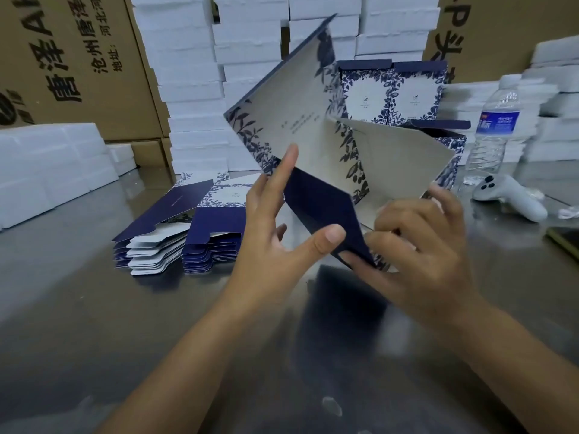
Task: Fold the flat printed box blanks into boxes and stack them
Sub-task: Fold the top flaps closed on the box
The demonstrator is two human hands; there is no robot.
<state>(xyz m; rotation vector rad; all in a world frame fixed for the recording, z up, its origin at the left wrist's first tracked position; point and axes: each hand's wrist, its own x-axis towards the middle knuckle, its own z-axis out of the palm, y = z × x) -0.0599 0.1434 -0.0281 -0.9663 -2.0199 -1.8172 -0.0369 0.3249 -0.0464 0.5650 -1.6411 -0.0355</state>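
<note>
A partly folded box blank [300, 120], cream with navy leaf print, is tilted in the air above the steel table [94, 324]. My left hand [282, 242] pinches its navy bottom flap [322, 211] between thumb and forefinger. My right hand [419, 245] grips the lower right corner of the same box blank, fingers curled under a cream flap. A pile of flat blanks [185, 227] lies on the table to the left. Folded boxes [391, 92] stand behind the held blank, partly hidden by it.
White foam trays are stacked at the back [194, 89], on the left [47, 170] and on the right [551, 120]. Brown cartons [78, 57] stand behind. A water bottle [495, 126] and a white controller [507, 195] sit at the right.
</note>
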